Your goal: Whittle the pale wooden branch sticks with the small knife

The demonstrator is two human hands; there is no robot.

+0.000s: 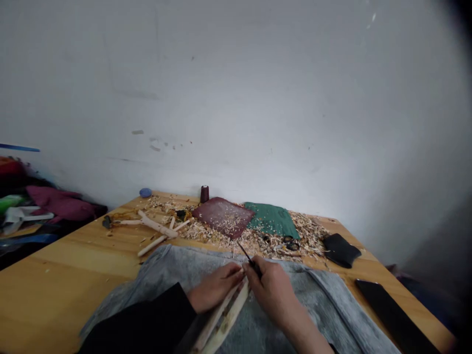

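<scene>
The person's left hand (216,287) is holding a long pale wooden strip (223,317), and its grip is closing around the strip's upper end, while the lower end is reaching toward the person's body. The right hand (271,290) is clamping its grip on a small dark knife (251,261), and the thin blade is pointing away, over the hands. The two hands are staying very near each other, probably because short, controlled cuts need this support. The strip is lying above a grey towel (324,305) that is covering the person's lap and the table's near edge, perhaps for catching the chips.

On the wooden table (62,265), many pale wood shavings (254,241) are spreading in a loose layer. They are partly covering a dark red square pad (223,216) and touching a green cloth (271,220). Small scissors (291,245) are lying among the shavings. Carved wooden sticks (155,226) are resting at the left, apparently moved away from the working area. A black pouch (341,250) and a long black strip (394,314) are sitting at the right, within easy reach.
</scene>
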